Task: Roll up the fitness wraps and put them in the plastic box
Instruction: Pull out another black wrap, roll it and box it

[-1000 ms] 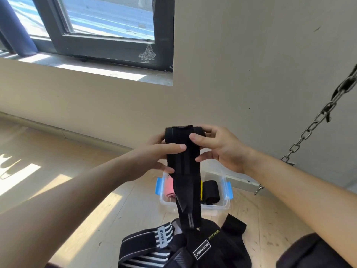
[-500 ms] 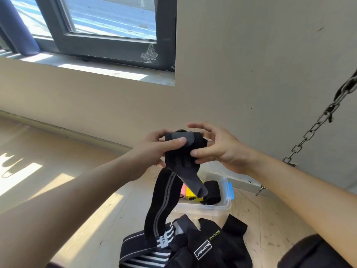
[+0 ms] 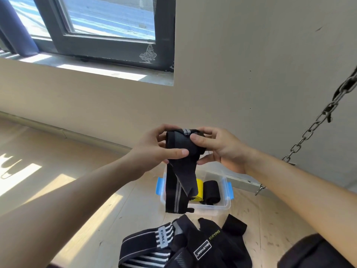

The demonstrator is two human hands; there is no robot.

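Head view, looking down past two bare forearms toward a pale wooden floor [image 3: 81,209] beside a beige wall.

The person holds a black fitness wrap [image 3: 180,143] in the air at about chest height. Its upper end is already wound into a short, fat roll. The left hand [image 3: 154,149] grips the roll from one side, with its thumb laid across the front. The right hand [image 3: 218,149] grips the other side, thumb pressed on top and fingers curled behind. The unrolled tail [image 3: 176,192], black with a grey stripe, hangs down in front of the clear plastic box [image 3: 216,207].

The box sits on the floor below the hands, open, with blue clips. Inside it are a yellow roll [image 3: 199,190] and a black roll [image 3: 211,191]. Nearer the person, a pile of loose wraps [image 3: 183,246] lies unrolled.

The rolling looks partly done. Next, the hands likely need to wind in the hanging tail tightly, then lower the roll into the box.
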